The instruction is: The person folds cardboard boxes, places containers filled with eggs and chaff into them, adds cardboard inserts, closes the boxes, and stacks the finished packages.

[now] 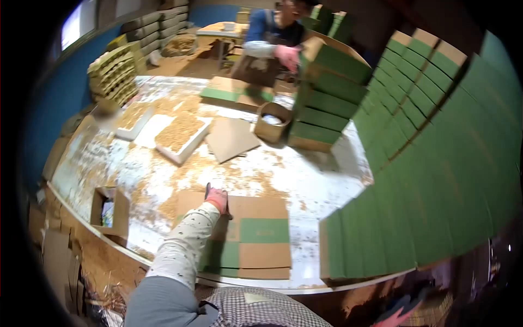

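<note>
My left hand [218, 200], in a pink glove with dark fingertips, rests at the back edge of a green and brown cardboard box [264, 253] lying on the table before me. Its fingers look apart and hold nothing visible. Low at the right edge of the view, below the table, my right hand [396, 316] shows only in part, pink-gloved and blurred. Whether it holds something cannot be made out.
Green boxes [414, 201] line the table's right side. A box stack [329, 101] stands near a co-worker [272, 32]. Trays of shavings [182, 136], a round container [271, 122], cardboard sheets [231, 139] and an open box [111, 212] sit on the table [310, 185].
</note>
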`<state>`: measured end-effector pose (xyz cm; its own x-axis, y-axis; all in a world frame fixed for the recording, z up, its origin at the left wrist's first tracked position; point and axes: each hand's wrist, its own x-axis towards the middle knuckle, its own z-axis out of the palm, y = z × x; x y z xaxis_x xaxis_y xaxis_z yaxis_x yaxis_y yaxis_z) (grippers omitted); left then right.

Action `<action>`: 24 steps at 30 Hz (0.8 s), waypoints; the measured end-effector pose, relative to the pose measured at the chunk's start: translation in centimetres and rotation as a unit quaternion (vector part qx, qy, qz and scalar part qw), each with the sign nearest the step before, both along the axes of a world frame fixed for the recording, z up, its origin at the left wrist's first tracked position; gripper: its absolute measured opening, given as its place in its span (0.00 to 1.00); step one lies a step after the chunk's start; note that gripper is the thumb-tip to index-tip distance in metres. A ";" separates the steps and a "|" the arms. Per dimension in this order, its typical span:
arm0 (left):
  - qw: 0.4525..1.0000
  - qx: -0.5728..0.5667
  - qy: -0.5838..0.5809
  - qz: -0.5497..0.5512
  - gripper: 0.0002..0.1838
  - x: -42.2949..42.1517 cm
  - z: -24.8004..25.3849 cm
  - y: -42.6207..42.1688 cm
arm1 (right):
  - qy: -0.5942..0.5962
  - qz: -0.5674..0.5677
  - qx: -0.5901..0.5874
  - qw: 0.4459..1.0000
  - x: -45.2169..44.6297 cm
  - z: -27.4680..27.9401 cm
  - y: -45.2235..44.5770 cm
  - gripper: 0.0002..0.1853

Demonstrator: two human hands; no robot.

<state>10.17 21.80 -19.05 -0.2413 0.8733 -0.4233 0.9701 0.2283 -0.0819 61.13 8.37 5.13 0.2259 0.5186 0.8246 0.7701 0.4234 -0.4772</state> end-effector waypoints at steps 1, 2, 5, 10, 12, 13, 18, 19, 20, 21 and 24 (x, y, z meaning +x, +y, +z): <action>0.994 0.004 -0.059 0.097 0.54 -2.7 -1.4 -1.5 | -0.005 -0.035 0.049 0.998 -2.9 0.3 -1.6 0.27; 0.993 0.090 -0.014 0.071 0.52 -4.4 -1.5 -2.3 | -0.078 -0.015 0.050 0.996 -6.6 3.0 -2.1 0.22; 0.939 0.343 -0.004 -0.015 0.38 -6.2 6.4 -3.6 | -0.139 0.186 -0.007 0.973 -11.7 5.7 -1.7 0.22; 0.886 0.415 0.014 -0.207 0.20 -3.5 16.6 -9.6 | -0.384 0.251 -0.154 0.875 -24.9 0.5 5.4 0.37; 0.853 0.483 -0.025 -0.194 0.20 -1.5 16.6 -13.3 | -0.511 0.256 -0.179 0.801 -28.3 -1.7 7.3 0.38; 0.856 0.480 -0.092 -0.170 0.22 -0.6 16.4 -15.8 | -0.538 0.282 -0.216 0.764 -29.6 -1.8 7.5 0.39; 0.778 0.582 -0.089 -0.221 0.13 1.2 12.0 -23.4 | -0.649 0.258 -0.404 0.590 -28.7 -5.5 9.1 0.41; 0.788 0.573 -0.106 -0.200 0.13 1.2 11.9 -24.0 | -0.640 0.228 -0.467 0.566 -27.8 -9.0 10.6 0.41; 0.771 0.593 -0.097 -0.212 0.16 0.2 11.9 -23.6 | -0.629 0.196 -0.525 0.538 -27.4 -10.7 11.3 0.41; 0.785 0.571 -0.075 -0.227 0.18 -0.4 12.4 -23.0 | -0.510 0.230 -0.665 0.496 -29.1 -8.6 11.4 0.40; 0.834 0.507 -0.083 -0.201 0.23 -1.1 15.6 -19.5 | -0.105 0.579 -0.684 0.431 -31.3 -2.3 9.6 0.37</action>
<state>9.03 2.28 -3.40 0.1463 0.7983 0.5843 0.9636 -0.2486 0.0984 29.86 17.92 2.80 -0.8431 0.2170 -0.4920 0.5068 0.0145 -0.8620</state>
